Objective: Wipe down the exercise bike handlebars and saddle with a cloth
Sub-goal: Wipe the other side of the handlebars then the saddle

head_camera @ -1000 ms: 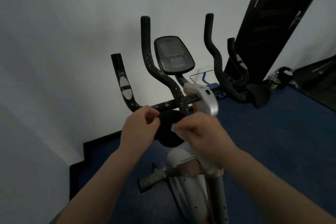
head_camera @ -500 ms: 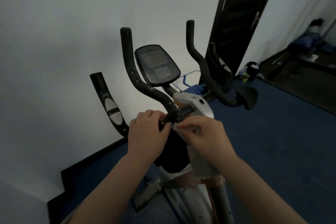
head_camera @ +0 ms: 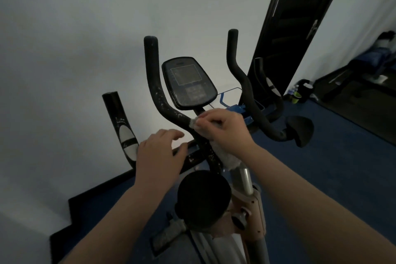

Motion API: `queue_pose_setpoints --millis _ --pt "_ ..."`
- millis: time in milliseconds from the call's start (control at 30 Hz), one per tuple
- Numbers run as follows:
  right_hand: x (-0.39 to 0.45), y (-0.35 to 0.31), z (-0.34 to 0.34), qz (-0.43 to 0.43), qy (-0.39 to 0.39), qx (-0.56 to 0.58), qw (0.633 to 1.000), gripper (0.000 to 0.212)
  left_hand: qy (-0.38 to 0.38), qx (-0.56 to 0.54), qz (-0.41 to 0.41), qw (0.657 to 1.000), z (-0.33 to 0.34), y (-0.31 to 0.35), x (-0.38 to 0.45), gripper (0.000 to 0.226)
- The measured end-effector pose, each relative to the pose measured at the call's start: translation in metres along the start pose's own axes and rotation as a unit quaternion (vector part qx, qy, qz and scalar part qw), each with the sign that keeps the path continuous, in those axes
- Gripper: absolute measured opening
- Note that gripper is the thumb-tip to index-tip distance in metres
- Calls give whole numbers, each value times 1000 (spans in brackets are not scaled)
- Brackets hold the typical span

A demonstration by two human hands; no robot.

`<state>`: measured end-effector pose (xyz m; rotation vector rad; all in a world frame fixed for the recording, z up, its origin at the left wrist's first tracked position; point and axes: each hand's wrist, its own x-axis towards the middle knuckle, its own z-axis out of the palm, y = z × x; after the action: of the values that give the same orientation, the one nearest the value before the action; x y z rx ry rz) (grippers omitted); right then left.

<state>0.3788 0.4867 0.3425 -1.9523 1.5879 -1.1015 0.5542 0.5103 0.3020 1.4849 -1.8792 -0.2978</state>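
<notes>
Left grip [head_camera: 120, 126]: the outer bar at the far left, speckled with white marks and not touched by any hand.
Left hand [head_camera: 159, 154]: fingers relaxed and spread, holding nothing; it rests on or hovers just above the crossbar [head_camera: 194, 155]. I judge it is there to keep the bike steady.
Left horn [head_camera: 155, 83]: the tall curved bar with white spots, most likely the next part to clean.
Cloth [head_camera: 227, 157]: pale, pressed on the lower bend of this horn, with one end hanging down to the post [head_camera: 243, 177].
Right hand [head_camera: 225, 130]: fingers curled around the cloth, pinching it against the bar, so the rubbing has pressure.
Console [head_camera: 188, 82]: dusty, between the horns.
Saddle: not in view.
</notes>
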Motion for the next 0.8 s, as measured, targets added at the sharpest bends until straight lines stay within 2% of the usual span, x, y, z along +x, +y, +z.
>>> queue_pose_setpoints --millis 67,133,200,333,467,567,633,733,800 --pt "4 7 -1 32 -12 49 998 5 32 -10 23 999 -4 1 17 19" --pt "8 14 -4 44 -27 47 998 15 33 7 80 996 -6 4 35 17" --pt "11 16 -6 54 -34 17 998 21 0 55 147 988 -6 3 50 16" --pt "16 13 -7 82 -66 21 994 13 -51 145 231 961 -9 0 65 19" --pt "9 9 -4 75 -68 -25 995 22 -62 178 253 949 -10 -3 69 17" --pt "1 9 -2 49 -54 -10 997 20 -66 186 255 947 -10 -3 71 17" --pt "-1 11 -9 25 -88 -6 996 16 -65 194 254 945 -9 -1 71 18" --pt "2 12 -32 27 -201 -98 974 14 -60 194 247 948 -6 0 72 12" --pt "8 11 -44 13 -209 -147 967 15 -58 186 235 952 -5 0 71 13"
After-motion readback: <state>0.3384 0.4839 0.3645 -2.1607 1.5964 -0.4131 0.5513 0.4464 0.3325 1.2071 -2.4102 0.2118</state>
